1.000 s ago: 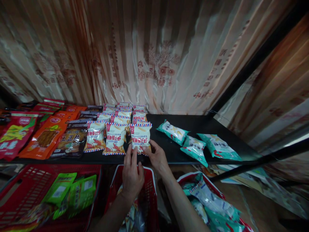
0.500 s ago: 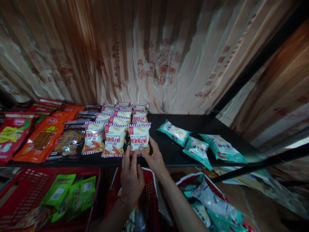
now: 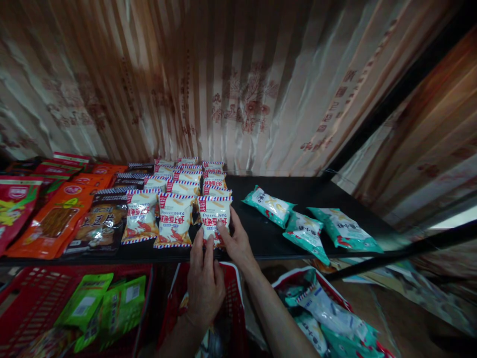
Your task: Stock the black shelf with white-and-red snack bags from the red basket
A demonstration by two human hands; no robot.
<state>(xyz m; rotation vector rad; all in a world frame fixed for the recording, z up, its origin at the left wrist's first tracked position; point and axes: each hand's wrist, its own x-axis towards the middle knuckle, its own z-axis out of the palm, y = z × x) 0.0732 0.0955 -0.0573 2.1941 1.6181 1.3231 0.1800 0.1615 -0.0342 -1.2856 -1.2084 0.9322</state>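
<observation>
Both my hands rest on the front white snack packet (image 3: 213, 213) with red and blue edging, in the right-hand column of such packets on the black shelf (image 3: 283, 189). My left hand (image 3: 204, 278) touches its lower edge with fingers stretched flat. My right hand (image 3: 235, 237) lies along its right side, thumb across the front and fingers beside it, pinching the edge. More white packets (image 3: 175, 226) lie in rows to the left and behind.
Three teal packets (image 3: 305, 226) lie loose on the shelf's right part. Orange, red and dark packets (image 3: 55, 219) fill the left. Below stand red baskets (image 3: 26, 308) with green packets, a middle basket (image 3: 233, 293), and a right one with teal packets (image 3: 328, 318). A curtain hangs behind.
The front white packet has been slid slightly back and straightened into line with its column. My right hand shifted up along its right edge; my left hand stayed at the lower edge.
</observation>
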